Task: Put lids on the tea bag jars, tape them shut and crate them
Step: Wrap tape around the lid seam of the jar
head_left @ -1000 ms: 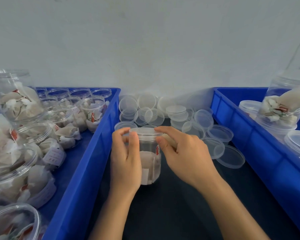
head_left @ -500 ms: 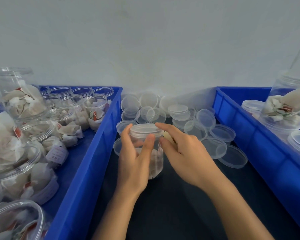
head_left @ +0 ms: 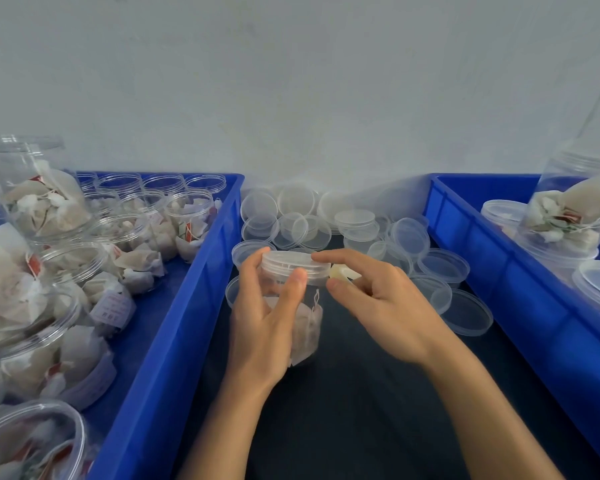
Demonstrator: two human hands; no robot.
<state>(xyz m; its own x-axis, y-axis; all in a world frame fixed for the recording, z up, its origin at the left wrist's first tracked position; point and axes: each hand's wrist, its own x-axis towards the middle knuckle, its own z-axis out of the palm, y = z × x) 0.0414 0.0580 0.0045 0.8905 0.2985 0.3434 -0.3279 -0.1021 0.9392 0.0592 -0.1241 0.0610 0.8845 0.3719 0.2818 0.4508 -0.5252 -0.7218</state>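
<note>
You are at the lidding-and-taping step: your left hand (head_left: 264, 320) grips the tea bag jar (head_left: 297, 306) on the dark surface (head_left: 361, 410), its lid (head_left: 293, 260) on, while your right hand (head_left: 378, 299), fingers half curled, touches the lid rim and seems to pinch a pale tape piece (head_left: 340, 273). Next, I judge, press that tape across the seam, then lift the jar right into the crate (head_left: 499, 271); loose lids (head_left: 444, 265) crowd just behind the jar.

I was looking at a small packing workstation: blue crates (head_left: 174, 341) of tea bag jars (head_left: 187, 220), loose lids (head_left: 357, 220) heaped on a dark table (head_left: 361, 410), bare wall (head_left: 291, 81).
</note>
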